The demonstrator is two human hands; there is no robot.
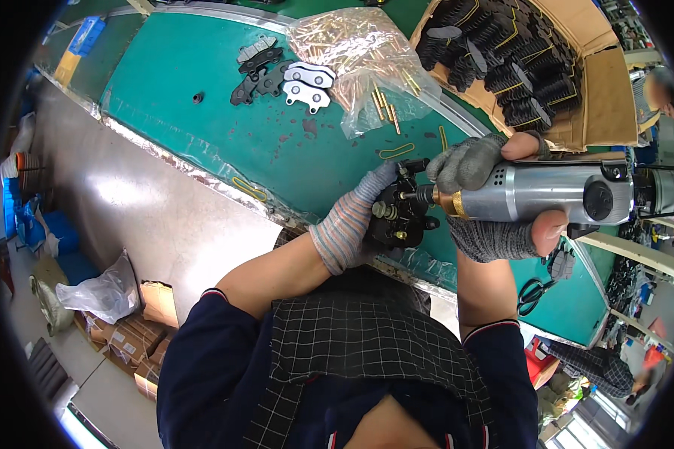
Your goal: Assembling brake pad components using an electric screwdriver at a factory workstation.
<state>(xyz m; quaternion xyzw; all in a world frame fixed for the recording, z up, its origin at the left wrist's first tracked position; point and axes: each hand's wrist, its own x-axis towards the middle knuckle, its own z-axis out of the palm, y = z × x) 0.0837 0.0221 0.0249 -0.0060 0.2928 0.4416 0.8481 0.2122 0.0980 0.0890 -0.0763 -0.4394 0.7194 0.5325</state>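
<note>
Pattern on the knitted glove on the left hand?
The left knitted glove is striped, pale grey-blue with pinkish-orange bands; head view shows it best.

The person in front of me has both elbows bent and both hands out before the body, close together. A dark sleeve (202, 359) stops near the left elbow; the left forearm (281, 273) is bare and slants inward. The left hand (348, 228), in a pale striped glove, curls in a hold, its far fingertips partly hidden from me. The right forearm (487, 288), bare too, runs more directly away from the chest. The right hand (490, 238) wears a dark grey glove and wraps round in a firm grip, fingers (468, 165) bent over the top, bare thumb (549, 232) pressed along the near side.
</note>
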